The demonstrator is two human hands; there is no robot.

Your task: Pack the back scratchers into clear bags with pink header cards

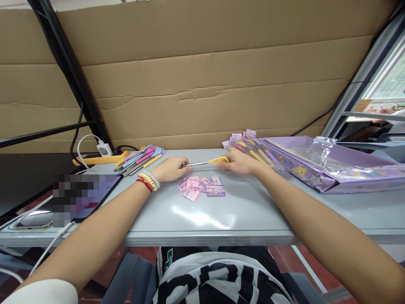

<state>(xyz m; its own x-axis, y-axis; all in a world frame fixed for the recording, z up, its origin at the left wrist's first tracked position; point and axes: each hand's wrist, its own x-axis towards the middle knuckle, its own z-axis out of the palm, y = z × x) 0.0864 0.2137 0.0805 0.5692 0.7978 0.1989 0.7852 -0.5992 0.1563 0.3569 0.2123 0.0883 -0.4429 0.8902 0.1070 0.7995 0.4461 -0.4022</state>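
Note:
Above the table, my left hand (177, 167) pinches the metal end of what looks like a yellow back scratcher (202, 163), a thin rod with a fanned yellow head. My right hand (238, 161) grips the yellow head, so the rod lies level between both hands. Just in front lie several small pink and purple printed cards (216, 191), loosely overlapping. Beyond my left hand is a pile of similar metal rods (139, 161) with yellow, pink, blue and purple parts. Behind my right hand lies a bundle of similar pieces in clear wrapping (253, 151), with purple cards at their tops.
A purple printed box (316, 177) with clear plastic on it stands at the right. To the left are a tablet (98, 194), a phone (34, 219), a white charger (104, 148) and cables. A cardboard wall (202, 84) rises behind the grey table (202, 219).

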